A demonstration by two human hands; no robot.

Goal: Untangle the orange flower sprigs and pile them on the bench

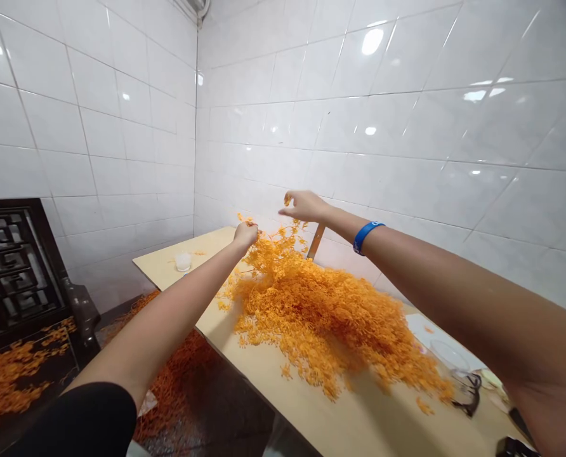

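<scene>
A large heap of orange, fluffy dried-flower-like sprigs [321, 304] lies on the pale table. At its far left end, my left hand [247, 235] is closed around thin orange sprigs, whose tips stick out above the fingers. My right hand [306, 206], with a blue wristband [366, 237] on its wrist, hangs just above the far end of the heap. Its fingers are curved and the thumb stands apart from them. A small orange bit shows at the right fingertips; whether it is gripped is unclear.
A small white cup [183, 261] stands on the table [245, 362] at left. Glasses [471, 393] and a clear round dish [449, 354] lie at right. More orange material [178, 374] covers the floor and a dark carved chair [21, 266]. White tiled walls [283, 127] rise behind.
</scene>
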